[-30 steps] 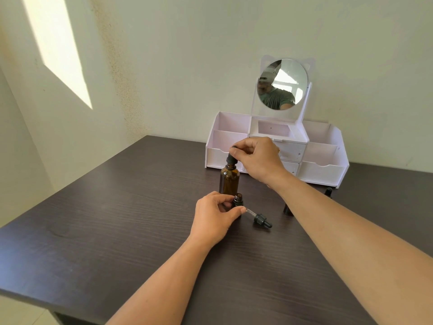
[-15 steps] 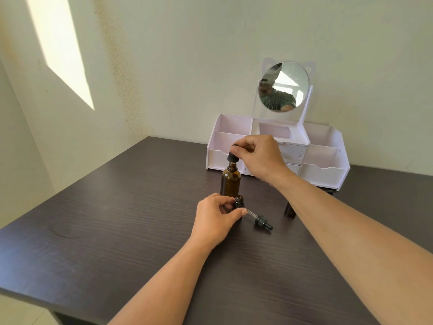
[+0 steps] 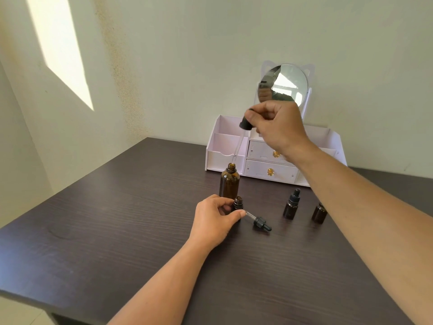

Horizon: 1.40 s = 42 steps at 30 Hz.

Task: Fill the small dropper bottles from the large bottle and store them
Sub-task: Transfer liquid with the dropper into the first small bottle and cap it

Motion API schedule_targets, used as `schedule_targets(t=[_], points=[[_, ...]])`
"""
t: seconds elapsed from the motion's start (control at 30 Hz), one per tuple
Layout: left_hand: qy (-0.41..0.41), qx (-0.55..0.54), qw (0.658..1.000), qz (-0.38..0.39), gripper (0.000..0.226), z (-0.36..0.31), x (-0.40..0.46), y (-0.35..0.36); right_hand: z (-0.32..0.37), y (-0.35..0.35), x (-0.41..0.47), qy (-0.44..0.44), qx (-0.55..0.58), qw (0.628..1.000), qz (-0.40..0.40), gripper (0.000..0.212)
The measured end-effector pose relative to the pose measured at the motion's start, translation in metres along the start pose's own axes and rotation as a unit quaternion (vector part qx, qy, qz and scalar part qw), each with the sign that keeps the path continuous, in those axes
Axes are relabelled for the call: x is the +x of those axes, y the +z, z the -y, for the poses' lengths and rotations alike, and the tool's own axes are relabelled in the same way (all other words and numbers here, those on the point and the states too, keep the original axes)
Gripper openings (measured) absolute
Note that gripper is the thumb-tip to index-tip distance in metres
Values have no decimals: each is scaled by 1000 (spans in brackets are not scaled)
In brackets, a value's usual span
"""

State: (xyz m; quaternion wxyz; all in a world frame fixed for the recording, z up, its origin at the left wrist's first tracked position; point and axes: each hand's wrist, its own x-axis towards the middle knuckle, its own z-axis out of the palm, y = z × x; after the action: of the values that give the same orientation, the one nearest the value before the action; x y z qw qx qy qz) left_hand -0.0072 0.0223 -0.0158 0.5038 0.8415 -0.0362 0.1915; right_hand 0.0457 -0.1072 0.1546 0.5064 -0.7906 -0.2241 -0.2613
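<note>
Listing the transfer step: we are holding the large bottle's dropper [image 3: 241,134] in our right hand [image 3: 275,127], fingers pinching its black bulb, with the glass pipette now lifted wholly clear of the large bottle [image 3: 229,182]; a second ago the cap was seated at the neck. Its tip is hanging just above the open mouth. We judge the pipette is carrying liquid, though we cannot tell from here. Our left hand [image 3: 215,218] is curling thumb and fingers round the open small dropper bottle [image 3: 238,204], steadying it upright on the table [image 3: 105,231] just in front of the large bottle. That small bottle's own dropper cap [image 3: 259,222] is lying on its side just beside it. Two more small bottles are standing to the right: a capped bottle [image 3: 291,205] and a far bottle [image 3: 319,213] partly hidden by our forearm. Behind them, the white organiser [image 3: 225,146] with its mirror [image 3: 284,84] is waiting for storage. Next item: swinging the tip down into the held bottle's narrow neck without dripping.
</note>
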Motion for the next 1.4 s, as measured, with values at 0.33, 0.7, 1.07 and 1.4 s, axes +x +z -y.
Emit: schedule_targets(t=[0.33, 0.7, 1.07, 1.4], points=[[-3, 6, 1000, 5, 40, 0, 1, 0, 1, -11, -31, -10, -16, 999, 28, 9], [-6, 6, 1000, 5, 40, 0, 0, 0, -18, -3, -53, -2, -38, 998, 58, 21], [-6, 3, 1000, 5, 40, 1, 1, 1, -17, -3, -54, -6, -48, 997, 65, 22], [-7, 3, 1000, 7, 40, 2, 1, 1, 7, -6, -14, -29, -32, 999, -10, 3]])
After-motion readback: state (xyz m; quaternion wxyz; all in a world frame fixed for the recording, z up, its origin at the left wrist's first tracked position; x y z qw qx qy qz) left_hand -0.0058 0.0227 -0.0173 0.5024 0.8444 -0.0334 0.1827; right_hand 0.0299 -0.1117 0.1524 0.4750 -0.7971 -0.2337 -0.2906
